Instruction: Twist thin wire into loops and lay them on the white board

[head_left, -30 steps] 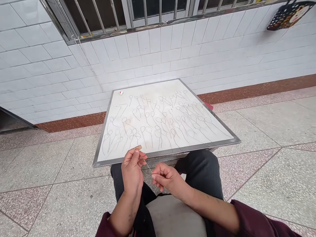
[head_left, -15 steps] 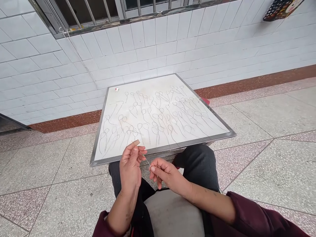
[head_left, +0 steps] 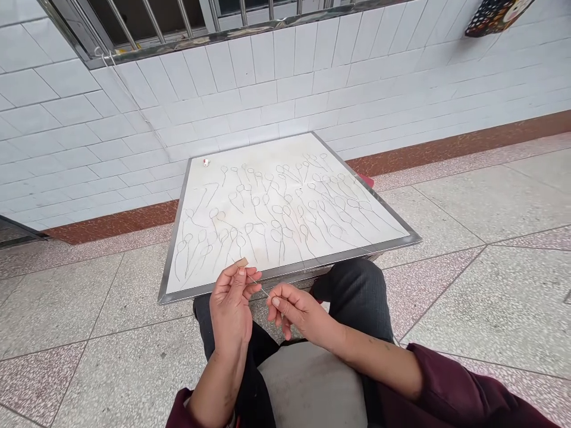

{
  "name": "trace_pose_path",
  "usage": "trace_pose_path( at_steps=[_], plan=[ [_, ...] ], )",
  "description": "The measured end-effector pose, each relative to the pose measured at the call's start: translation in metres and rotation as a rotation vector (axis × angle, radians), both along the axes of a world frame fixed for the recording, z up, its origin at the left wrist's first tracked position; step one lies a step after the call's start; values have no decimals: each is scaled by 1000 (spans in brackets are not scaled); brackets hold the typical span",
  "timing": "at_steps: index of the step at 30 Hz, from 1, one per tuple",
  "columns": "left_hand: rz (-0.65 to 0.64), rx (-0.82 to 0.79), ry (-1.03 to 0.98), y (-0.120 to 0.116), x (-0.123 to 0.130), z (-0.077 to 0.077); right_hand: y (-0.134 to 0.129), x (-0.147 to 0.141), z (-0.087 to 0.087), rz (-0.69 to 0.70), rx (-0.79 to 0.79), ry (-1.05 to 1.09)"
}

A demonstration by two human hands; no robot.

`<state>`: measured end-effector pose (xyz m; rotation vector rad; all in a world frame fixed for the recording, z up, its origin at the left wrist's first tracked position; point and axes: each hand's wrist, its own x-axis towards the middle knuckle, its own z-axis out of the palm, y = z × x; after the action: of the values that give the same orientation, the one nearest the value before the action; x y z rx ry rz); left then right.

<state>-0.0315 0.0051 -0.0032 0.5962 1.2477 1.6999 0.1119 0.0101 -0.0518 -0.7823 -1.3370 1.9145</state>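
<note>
White tabletop [head_left: 267, 152], gray rim [head_left: 187, 292]; thin looped wires [head_left: 282, 246] scattered across; small red-and-white object [head_left: 206, 162] near far-left corner.

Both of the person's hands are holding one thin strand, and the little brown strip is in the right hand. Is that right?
Not quite. The little brown strip is in the left hand, not the right hand: the head view shows it poking out past the left thumb. Both hands do hold the thin strand.
</note>
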Motion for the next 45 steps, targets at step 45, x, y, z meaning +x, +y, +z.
trace_pose_path(
  at_steps=[45],
  plan=[
    [-83, 22, 159, -10, 4, -4, 12, 12, -8, -22, 353, -309]
  ],
)
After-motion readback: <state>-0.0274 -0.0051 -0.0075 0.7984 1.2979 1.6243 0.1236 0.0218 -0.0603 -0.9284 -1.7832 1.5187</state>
